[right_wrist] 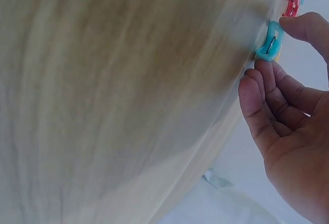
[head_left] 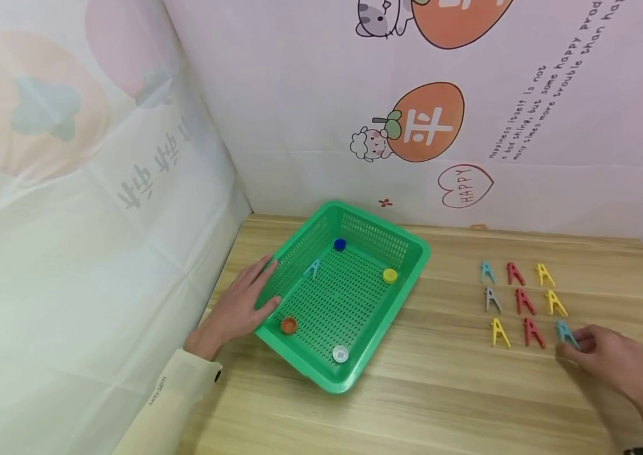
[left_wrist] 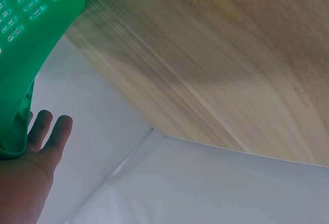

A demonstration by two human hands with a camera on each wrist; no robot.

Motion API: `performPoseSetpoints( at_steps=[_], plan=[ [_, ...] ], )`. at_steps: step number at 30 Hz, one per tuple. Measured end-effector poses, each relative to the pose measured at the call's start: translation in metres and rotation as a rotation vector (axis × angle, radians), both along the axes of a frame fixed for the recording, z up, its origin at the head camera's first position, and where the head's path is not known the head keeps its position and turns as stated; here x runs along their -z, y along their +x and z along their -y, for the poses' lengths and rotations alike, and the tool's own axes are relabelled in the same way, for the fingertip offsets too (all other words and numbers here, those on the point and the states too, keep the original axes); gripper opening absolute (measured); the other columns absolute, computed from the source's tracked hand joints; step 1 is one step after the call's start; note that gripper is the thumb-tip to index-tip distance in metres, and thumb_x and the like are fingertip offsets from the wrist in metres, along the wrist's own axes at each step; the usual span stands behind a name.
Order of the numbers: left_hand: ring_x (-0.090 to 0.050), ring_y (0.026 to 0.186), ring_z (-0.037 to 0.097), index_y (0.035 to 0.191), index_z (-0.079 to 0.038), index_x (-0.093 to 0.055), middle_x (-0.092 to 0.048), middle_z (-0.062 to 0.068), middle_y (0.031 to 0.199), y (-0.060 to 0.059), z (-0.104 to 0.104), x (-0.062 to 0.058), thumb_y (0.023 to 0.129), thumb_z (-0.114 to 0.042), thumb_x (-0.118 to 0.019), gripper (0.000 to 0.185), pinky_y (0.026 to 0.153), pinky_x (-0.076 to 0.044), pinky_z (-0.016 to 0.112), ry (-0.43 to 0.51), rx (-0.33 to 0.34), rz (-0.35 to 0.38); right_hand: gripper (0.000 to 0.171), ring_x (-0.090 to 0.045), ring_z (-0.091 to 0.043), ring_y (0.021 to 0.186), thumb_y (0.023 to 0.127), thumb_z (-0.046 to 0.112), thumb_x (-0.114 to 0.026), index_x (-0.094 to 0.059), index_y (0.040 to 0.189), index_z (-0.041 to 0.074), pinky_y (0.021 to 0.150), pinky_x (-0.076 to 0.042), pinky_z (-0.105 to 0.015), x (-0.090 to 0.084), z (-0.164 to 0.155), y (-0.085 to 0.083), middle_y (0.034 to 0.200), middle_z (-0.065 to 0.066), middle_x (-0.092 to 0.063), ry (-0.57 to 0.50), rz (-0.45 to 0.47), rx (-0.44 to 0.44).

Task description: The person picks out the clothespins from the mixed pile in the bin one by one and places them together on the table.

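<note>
My right hand [head_left: 617, 363] pinches a blue clothespin [head_left: 566, 333] between thumb and fingers, at the near right corner of the clothespins. In the right wrist view the thumb is at one end of this blue clothespin [right_wrist: 270, 41] and fingertips are at the other. The clothespins stand in three rows of three, among them a red clothespin [head_left: 534, 332], a yellow clothespin [head_left: 499, 332] and a grey clothespin [head_left: 492, 299]. My left hand [head_left: 239, 305] rests on the left rim of a green basket [head_left: 375, 344], fingers fairly straight, thumb over the edge.
Inside the basket lie a light-blue clothespin [head_left: 312, 269], a blue cap [head_left: 339, 244], a yellow cap [head_left: 390, 275], an orange cap [head_left: 289, 325] and a white cap [head_left: 340, 354]. A printed cloth [head_left: 310, 126] hangs behind the wooden table [head_left: 440, 392] and along its left side.
</note>
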State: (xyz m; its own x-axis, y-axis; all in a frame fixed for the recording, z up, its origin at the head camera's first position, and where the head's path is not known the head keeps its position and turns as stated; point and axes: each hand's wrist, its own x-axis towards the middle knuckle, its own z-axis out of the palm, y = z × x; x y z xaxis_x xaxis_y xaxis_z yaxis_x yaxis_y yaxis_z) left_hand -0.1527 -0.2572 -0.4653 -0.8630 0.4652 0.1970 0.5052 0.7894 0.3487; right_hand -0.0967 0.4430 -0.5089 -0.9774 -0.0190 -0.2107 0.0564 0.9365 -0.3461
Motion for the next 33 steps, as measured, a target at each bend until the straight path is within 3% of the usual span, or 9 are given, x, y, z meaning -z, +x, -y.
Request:
performPoseSetpoints(
  at_steps=[9,14,21,28,33],
  plan=[
    [-0.036,0.16,0.046,0.17,0.001,-0.032,-0.026,0.019,0.18,0.0,0.0,-0.001,0.109,-0.035,-0.062,0.077,0.127,-0.038,0.064,-0.008,-0.005,-0.004,0.063,-0.068,-0.019,0.078,0.104,0.045,-0.073,-0.068,0.117,-0.017,0.063,-0.052,-0.035,-0.004,0.002,0.0,0.089,-0.01,-0.077,0.005,0.008,0.022],
    [-0.036,0.16,0.046,0.17,0.001,-0.032,-0.025,0.019,0.18,-0.001,0.0,-0.002,0.109,-0.035,-0.062,0.077,0.127,-0.038,0.064,-0.008,-0.006,-0.006,0.065,-0.072,-0.031,0.079,0.105,0.044,-0.072,-0.066,0.118,-0.02,0.063,-0.057,-0.041,-0.008,0.001,0.001,0.095,-0.024,-0.078,0.015,-0.064,0.029],
    [-0.036,0.16,0.046,0.17,0.001,-0.032,-0.026,0.019,0.18,-0.002,0.0,0.0,0.109,-0.035,-0.061,0.077,0.127,-0.039,0.064,-0.008,-0.008,-0.002,0.065,-0.073,-0.037,0.077,0.104,0.043,-0.074,-0.067,0.114,-0.021,0.06,-0.058,-0.044,-0.021,0.007,-0.003,0.092,-0.027,-0.077,0.011,-0.183,0.008],
    [-0.036,0.16,0.045,0.171,-0.002,-0.031,-0.025,0.017,0.181,0.001,-0.001,0.001,0.109,-0.037,-0.061,0.078,0.127,-0.039,0.064,-0.018,-0.014,0.022,0.057,-0.069,-0.022,0.075,0.103,0.037,-0.075,-0.07,0.116,-0.018,0.057,-0.055,-0.037,-0.043,0.029,-0.023,0.092,-0.021,-0.077,0.02,-0.186,-0.038],
    [-0.037,0.16,0.046,0.171,-0.002,-0.031,-0.027,0.019,0.179,0.001,0.0,-0.002,0.109,-0.036,-0.062,0.078,0.127,-0.039,0.065,-0.013,-0.017,0.017,0.055,-0.071,-0.03,0.084,0.102,0.038,-0.077,-0.071,0.119,-0.014,0.067,-0.059,-0.046,-0.066,0.055,-0.046,0.1,-0.024,-0.077,0.004,-0.195,-0.116]
  ],
)
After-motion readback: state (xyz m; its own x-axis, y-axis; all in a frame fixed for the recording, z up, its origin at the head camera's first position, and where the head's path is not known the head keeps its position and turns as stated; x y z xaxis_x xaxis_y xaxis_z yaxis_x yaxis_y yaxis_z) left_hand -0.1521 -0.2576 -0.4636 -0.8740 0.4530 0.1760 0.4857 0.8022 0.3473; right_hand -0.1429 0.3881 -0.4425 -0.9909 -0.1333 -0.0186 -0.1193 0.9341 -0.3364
